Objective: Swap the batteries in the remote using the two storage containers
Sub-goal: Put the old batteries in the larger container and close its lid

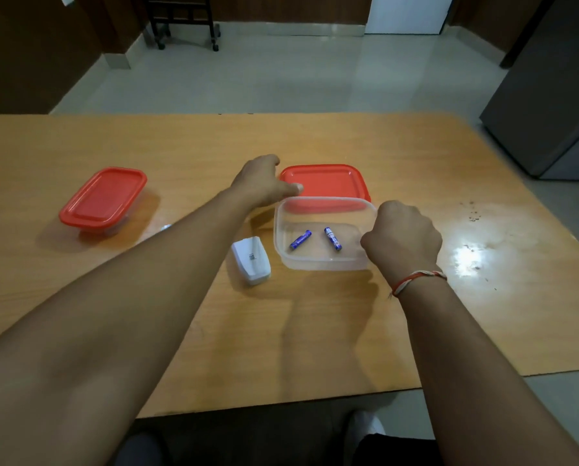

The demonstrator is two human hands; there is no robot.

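A clear plastic container [281,237] stands open on the table with two blue batteries [300,239] [332,239] lying in it. Its red lid [328,179] lies flat just behind it. My left hand [264,183] rests at the lid's left edge, fingers touching it. My right hand [402,240] is curled at the container's right rim; whether it grips the rim is hidden. A white remote [251,260] lies face down just left of the container. A second container with a red lid [103,198] on it stands closed at the left.
The wooden table [315,331] ends close in front of me and at the right. A small shiny object [165,227] lies near the closed container. A grey cabinet [550,95] stands on the floor at the right, a wheeled cart [184,21] far behind.
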